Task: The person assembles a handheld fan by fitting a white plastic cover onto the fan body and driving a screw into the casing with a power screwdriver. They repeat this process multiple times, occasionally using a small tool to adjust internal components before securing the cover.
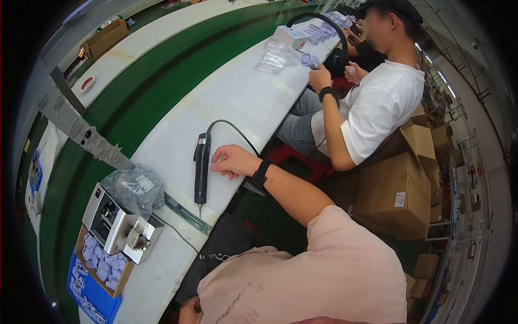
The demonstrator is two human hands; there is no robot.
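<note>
- Fingers [220,161] of the right hand [233,161] are resting loosely curled on the table [253,102], slightly apart, gripping nothing.
- Fingertips are sitting just beside the black electric screwdriver [201,170]; can't tell if they are touching it.
- Screwdriver is lying flat on the table to the left of the fingers, bit tip pointing toward the near table edge, black cable [237,132] looping off its far end past the fingers.
- Black wristband [261,174] is sitting on the right wrist, behind the fingers.
- Left hand [189,311] is showing only partly at the bottom edge, down by the pink shirt; its fingers are mostly hidden, so can't tell if they are apart or closed.
- Left of the screwdriver and well away from the fingers, a clear bag of small parts [135,189] is lying on a metal machine [118,224].
- Beside the machine, a cardboard tray of pale blue parts [102,264] is sitting over a blue bin [91,297].
- Beyond the fingers, a co-worker in a white shirt [377,108] is sitting at the same table, one hand [319,79] at its edge.
- Brown cartons [396,194] are stacked to the right of the fingers, off the table.
</note>
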